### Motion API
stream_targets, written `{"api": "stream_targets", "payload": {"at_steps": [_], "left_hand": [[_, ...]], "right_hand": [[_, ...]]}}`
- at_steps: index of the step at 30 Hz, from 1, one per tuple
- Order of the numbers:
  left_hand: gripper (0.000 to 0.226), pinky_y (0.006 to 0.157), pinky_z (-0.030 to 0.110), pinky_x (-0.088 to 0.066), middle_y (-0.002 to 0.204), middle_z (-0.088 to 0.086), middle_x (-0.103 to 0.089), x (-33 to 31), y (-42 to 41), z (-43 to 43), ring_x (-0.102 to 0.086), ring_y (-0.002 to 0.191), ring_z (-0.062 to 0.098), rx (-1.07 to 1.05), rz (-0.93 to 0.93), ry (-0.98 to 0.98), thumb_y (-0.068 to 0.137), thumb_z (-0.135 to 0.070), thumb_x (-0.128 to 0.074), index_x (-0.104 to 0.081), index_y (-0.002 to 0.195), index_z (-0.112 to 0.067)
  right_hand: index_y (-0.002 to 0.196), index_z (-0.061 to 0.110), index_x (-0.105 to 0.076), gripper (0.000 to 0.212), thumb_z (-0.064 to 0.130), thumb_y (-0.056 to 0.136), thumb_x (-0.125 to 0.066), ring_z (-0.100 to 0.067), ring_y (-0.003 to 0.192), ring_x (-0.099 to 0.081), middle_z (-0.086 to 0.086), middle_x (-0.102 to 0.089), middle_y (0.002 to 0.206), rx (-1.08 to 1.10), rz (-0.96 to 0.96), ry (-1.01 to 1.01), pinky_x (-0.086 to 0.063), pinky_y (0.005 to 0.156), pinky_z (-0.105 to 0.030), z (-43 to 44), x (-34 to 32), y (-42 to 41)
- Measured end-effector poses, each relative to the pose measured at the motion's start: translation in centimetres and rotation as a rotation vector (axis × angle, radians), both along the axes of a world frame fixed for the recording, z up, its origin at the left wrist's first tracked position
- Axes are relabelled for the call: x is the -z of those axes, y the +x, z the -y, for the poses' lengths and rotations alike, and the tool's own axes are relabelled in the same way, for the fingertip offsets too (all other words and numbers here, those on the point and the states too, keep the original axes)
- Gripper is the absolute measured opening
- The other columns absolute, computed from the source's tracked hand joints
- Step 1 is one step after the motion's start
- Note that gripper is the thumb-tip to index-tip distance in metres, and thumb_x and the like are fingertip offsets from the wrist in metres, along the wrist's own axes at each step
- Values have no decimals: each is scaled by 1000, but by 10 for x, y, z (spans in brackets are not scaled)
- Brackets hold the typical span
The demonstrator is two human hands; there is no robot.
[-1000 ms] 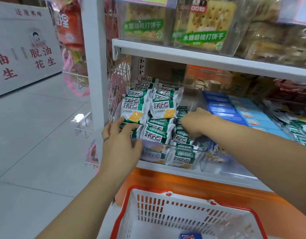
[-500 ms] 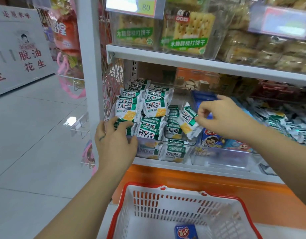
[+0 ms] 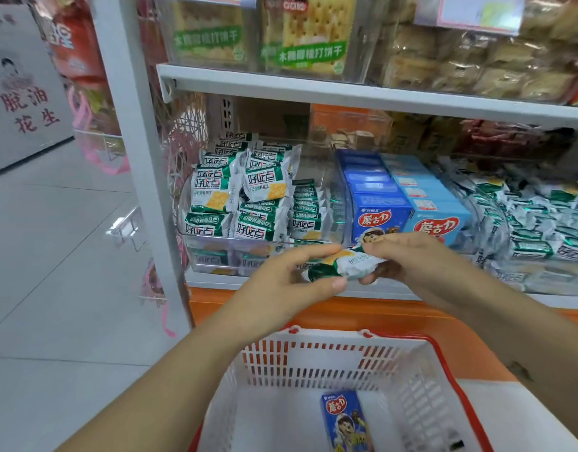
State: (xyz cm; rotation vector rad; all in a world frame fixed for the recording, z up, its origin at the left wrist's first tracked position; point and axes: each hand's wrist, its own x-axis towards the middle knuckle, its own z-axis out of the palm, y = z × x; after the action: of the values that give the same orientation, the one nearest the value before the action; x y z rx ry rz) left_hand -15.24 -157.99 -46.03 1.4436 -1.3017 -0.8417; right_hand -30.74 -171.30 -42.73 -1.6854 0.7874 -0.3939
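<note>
Both hands are on one cracker packet [image 3: 343, 264], held in the air just in front of the shelf [image 3: 216, 282], above the far rim of the white basket [image 3: 313, 357]. The left hand [image 3: 281, 285] pinches its left end between thumb and forefinger. The right hand [image 3: 414, 259] has its fingers curled round the right end. Behind, a clear bin [image 3: 196, 252] is stacked with matching packets. One blue box [image 3: 344, 419] lies in the basket.

White shelving [image 3: 346, 93] stands on glossy pale floor tiles [image 3: 53, 272].
</note>
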Motion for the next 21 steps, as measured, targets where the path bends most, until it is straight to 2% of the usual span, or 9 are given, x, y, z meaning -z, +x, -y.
{"api": "stream_targets", "payload": {"at_steps": [3, 6, 9, 12, 14, 17, 19, 21], "left_hand": [[45, 96, 24, -46, 117, -18, -63, 5, -2, 2, -57, 110, -4, -48, 47, -90, 67, -45, -69, -63, 111, -46], [37, 97, 30, -48, 112, -13, -66, 8, -3, 2, -59, 107, 2, -86, 97, -132, 72, -43, -66, -63, 108, -46], [35, 96, 34, -48, 109, -6, -66, 16, -5, 0, -60, 105, 9, -62, 171, -134, 76, -42, -63, -63, 112, -43], [33, 95, 23, -46, 107, -14, -63, 32, -9, -3, -58, 103, 0, -19, 240, -86, 82, -28, -68, -61, 112, -41], [35, 95, 12, -40, 109, -15, -61, 46, -12, -5, -55, 104, -4, 0, 337, -60, 83, -19, -71, -65, 114, -33], [41, 92, 5, -32, 117, -6, -60, 70, -13, -4, -52, 109, 2, 67, 505, 52, 84, -20, -71, -63, 124, -22], [47, 94, 10, -30, 130, -2, -55, 88, -6, -5, -47, 121, 10, 83, 626, 216, 87, -27, -68, -55, 132, -23], [49, 97, 22, -33, 136, 1, -50, 106, 7, -9, -46, 124, 17, 45, 692, 387, 89, -30, -64, -50, 136, -26]], "right_hand": [[93, -6, -67, 24, 13, 93, -52, -14, 64, -67, -14, -72, 78, 23, 28, 56, -46, 81, -27, -6, 3, -2], [95, 2, -69, 22, 18, 94, -52, -13, 65, -67, -16, -71, 79, 28, 12, 102, -52, 85, -30, -14, 4, -5], [91, 7, -67, 30, 35, 83, -59, -18, 67, -67, -14, -71, 75, -31, -45, 133, -54, 77, -29, -27, 4, -11], [95, 12, -59, 44, 44, 66, -64, -20, 72, -68, -13, -72, 86, -86, -147, 200, -52, 81, -35, -33, 23, -19], [99, 16, -55, 43, 41, 67, -68, -18, 70, -67, -9, -71, 88, -96, -180, 334, -52, 84, -38, -32, 46, -23], [102, 17, -57, 24, 26, 83, -67, -15, 69, -67, -4, -68, 92, -66, -194, 466, -53, 82, -36, -23, 90, -26], [107, 19, -56, 26, 21, 84, -69, -14, 72, -66, -4, -66, 101, -30, -311, 388, -53, 79, -31, -15, 123, -30], [109, 19, -55, 29, 21, 85, -70, -12, 76, -62, -2, -59, 110, 7, -485, 223, -50, 71, -24, -8, 164, -36]]}}
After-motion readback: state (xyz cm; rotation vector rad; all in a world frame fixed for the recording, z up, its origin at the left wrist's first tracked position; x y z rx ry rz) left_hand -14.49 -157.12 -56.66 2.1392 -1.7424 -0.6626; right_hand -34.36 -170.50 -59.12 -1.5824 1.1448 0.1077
